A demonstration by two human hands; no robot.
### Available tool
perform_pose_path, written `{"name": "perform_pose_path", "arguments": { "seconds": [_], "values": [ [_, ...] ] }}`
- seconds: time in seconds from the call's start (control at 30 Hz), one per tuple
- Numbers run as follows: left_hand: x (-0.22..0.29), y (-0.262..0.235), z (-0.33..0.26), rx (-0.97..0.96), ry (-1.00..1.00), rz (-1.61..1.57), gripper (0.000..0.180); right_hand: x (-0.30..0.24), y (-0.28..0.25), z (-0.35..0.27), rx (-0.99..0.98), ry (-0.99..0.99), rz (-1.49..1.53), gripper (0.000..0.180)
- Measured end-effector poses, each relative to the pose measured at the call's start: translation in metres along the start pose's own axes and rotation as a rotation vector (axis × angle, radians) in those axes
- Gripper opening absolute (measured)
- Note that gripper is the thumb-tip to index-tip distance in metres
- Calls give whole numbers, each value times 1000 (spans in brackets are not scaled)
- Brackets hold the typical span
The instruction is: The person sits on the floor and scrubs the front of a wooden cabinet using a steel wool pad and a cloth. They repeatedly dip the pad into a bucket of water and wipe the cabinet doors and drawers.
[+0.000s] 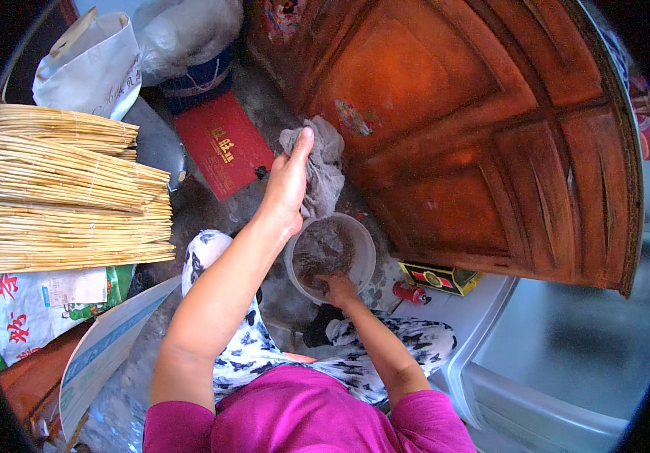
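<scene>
A grey rag is held against a reddish wooden door while a small plastic basin is gripped below it, seen from above.

At the centre of the frame, the left hand (288, 177) is raised with fingers closed around a crumpled grey rag (321, 166), which is pressed to the lower edge of the carved wooden door (483, 128) filling the upper right. Just below, the right hand (337, 287) is curled over the near rim of a pale round basin (331, 255) holding murky brown water. Bundles of straw-coloured sticks (68, 196) are stacked at the left, with a red flat box (223, 143) on the concrete floor between them and the door. A translucent plastic tub (566, 355) is seen at the lower right.
</scene>
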State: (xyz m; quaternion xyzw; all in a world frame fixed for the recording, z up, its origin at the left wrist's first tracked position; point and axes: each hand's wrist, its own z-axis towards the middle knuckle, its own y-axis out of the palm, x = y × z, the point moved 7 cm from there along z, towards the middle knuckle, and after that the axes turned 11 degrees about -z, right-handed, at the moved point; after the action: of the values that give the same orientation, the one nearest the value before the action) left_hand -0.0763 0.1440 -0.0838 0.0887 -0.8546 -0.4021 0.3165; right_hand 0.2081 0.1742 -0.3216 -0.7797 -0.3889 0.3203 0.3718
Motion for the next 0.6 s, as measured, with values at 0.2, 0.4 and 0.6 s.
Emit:
{"name": "perform_pose_path", "arguments": {
  "seconds": [0.2, 0.4, 0.6],
  "values": [
    [6, -5, -3, 13, 17, -46, 53, -8, -7, -13, -326, -54, -239, 54],
    [48, 21, -32, -39, 132, -373, 45, -6, -136, 13, 303, -40, -26, 56],
    [85, 34, -20, -45, 366, -380, 47, -36, -343, 77, 1030, -220, -586, 52]
  ]
}}
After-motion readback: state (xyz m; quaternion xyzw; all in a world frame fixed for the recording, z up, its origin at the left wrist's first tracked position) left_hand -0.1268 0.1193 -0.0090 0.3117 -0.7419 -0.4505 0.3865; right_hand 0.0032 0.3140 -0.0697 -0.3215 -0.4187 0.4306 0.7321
